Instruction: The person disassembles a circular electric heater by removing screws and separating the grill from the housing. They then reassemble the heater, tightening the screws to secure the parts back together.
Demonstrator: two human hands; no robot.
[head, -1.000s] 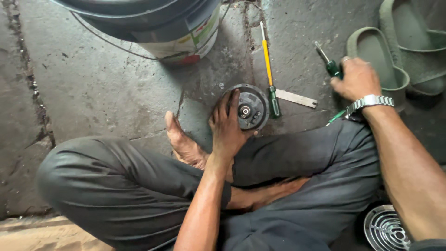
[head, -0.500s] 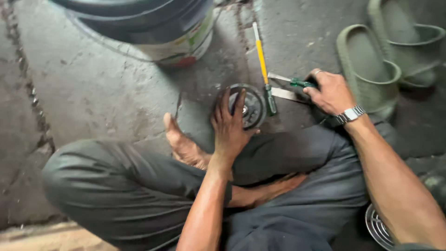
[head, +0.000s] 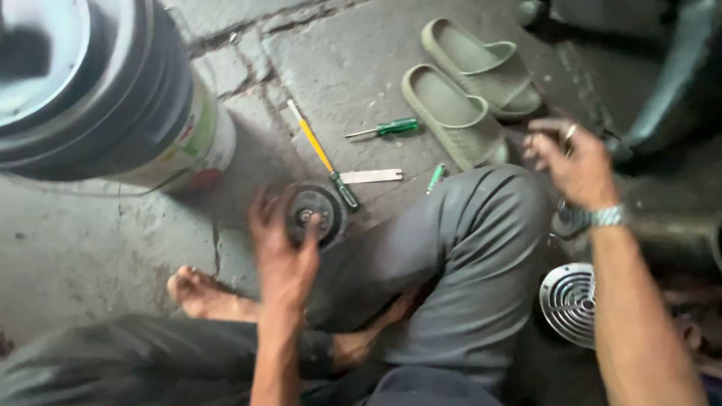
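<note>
Down low, the left hand (head: 282, 252) is resting with its fingers spread over a dark round disc (head: 316, 214) that is lying on the concrete floor (head: 353, 68) just ahead of the person's crossed legs; the fingertips are touching the disc's face near its metal hub, without closing round it. The right hand (head: 575, 162) is hovering off to the right above the bent knee, its fingers curling loosely; the blur is hiding whether anything small is sitting in them. A metal wristwatch (head: 594, 218) is sitting on that wrist. Just beside the disc, a yellow-handled tool (head: 323, 159) is lying at a slant, with a flat metal strip (head: 371, 177) next to it. Farther out are lying a green-handled screwdriver (head: 387, 128) and a pair of green slippers (head: 470, 90). A large bucket (head: 113, 98) is standing at the upper left, and a round metal grille (head: 569, 301) is lying by the right forearm.
</note>
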